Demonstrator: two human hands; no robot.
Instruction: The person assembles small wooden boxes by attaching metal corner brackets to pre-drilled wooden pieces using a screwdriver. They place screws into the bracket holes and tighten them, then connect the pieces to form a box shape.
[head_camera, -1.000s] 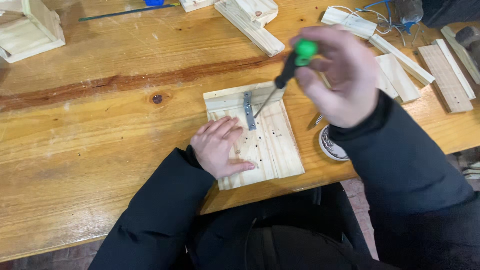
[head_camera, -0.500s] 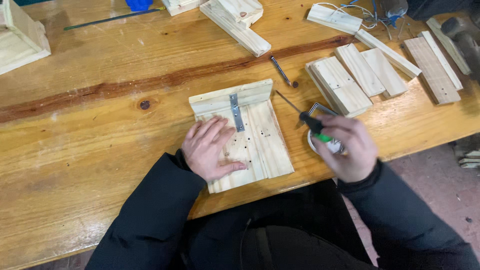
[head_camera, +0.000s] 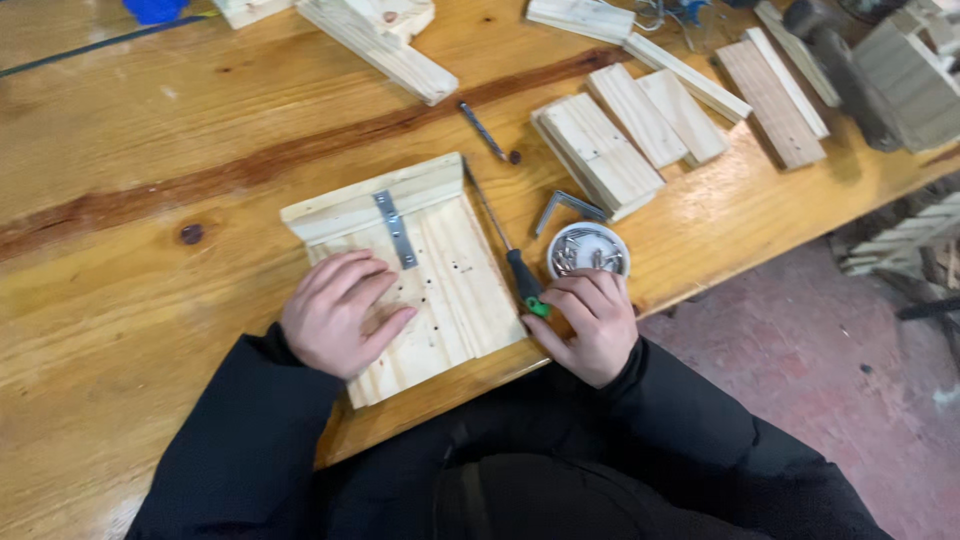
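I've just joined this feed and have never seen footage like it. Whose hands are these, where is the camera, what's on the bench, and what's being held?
The camera sits on a person's head and looks down, so the dark sleeves and both bare hands are their own. The left hand lies flat on a pale wooden board with a raised strip along its far edge and a metal bracket across the joint. The right hand grips the handle of a screwdriver that lies beside the board, next to a small round dish of screws. Loose wooden slats lie farther back on the wooden workbench.
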